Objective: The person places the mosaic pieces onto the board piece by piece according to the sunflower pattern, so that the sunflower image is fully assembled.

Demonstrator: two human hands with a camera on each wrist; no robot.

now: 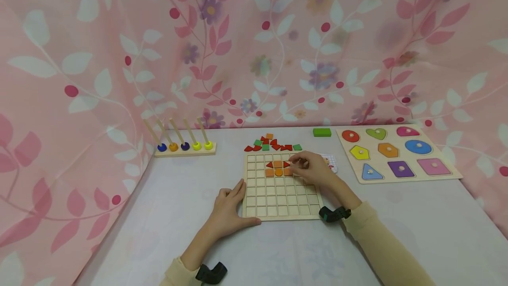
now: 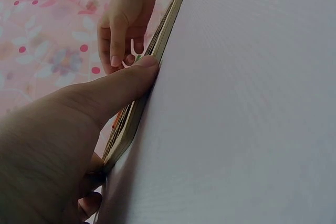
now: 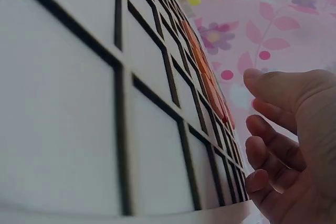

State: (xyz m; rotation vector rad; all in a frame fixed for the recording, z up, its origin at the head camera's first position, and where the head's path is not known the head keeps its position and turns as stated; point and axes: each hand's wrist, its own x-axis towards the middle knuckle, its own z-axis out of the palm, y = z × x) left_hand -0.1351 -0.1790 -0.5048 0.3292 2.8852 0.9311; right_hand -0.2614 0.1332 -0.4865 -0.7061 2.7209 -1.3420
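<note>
A wooden grid board (image 1: 282, 197) lies on the table with orange squares (image 1: 278, 164), red triangles (image 1: 270, 165) and an orange circle (image 1: 279, 172) in its upper cells. My left hand (image 1: 230, 211) spans the board's near left corner, fingers straight along the left side and thumb along the front edge; the left wrist view shows the thumb (image 2: 126, 82) resting on that edge. Over the upper right cells is my right hand (image 1: 311, 169), its fingertips beside the right-hand triangle. In the right wrist view its fingers (image 3: 270, 140) are loosely bent, with no piece showing between them.
Loose red, green and orange pieces (image 1: 276, 142) lie behind the board. A printed card (image 1: 330, 163) is partly hidden by the right hand. At left stands a peg rack (image 1: 184, 152) with coloured rings; at right lie a green block (image 1: 322, 132) and a shape puzzle (image 1: 381, 173).
</note>
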